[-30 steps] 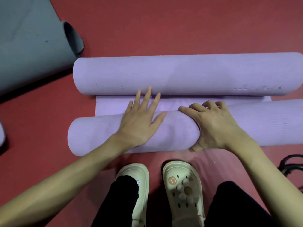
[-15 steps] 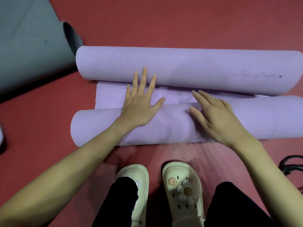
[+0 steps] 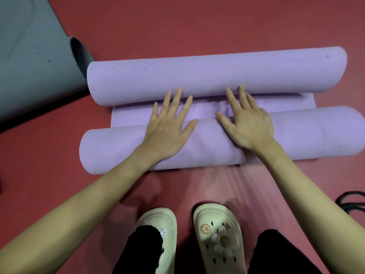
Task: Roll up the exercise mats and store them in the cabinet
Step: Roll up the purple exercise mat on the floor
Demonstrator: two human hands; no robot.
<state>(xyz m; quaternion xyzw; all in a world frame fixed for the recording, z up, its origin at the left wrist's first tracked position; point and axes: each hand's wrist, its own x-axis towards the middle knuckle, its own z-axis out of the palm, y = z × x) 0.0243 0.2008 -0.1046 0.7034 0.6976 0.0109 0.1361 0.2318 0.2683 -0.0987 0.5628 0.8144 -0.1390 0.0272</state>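
Both hands flat on near purple roll, floor-level, mid-frame.

L to R: grey mat (image 3: 29, 56) upper left, partly curled, its open end just beside far roll (image 3: 213, 74). Near roll (image 3: 110, 149) lies parallel, w/ a flat strip of purple mat (image 3: 130, 119) between the two rolls. Left hand (image 3: 169, 127) spread wide, palm down on near roll, fingertips reaching far roll; gripping nothing. Right hand (image 3: 248, 125) same: open, flat, fingers touching far roll. Cream clogs (image 3: 219, 238) below on red floor (image 3: 197, 22); black cord (image 3: 351, 200) at right edge.

Purple mat (image 3: 197, 113) on red floor, rolled from both ends; 2 rolls parallel, flat strip btwn
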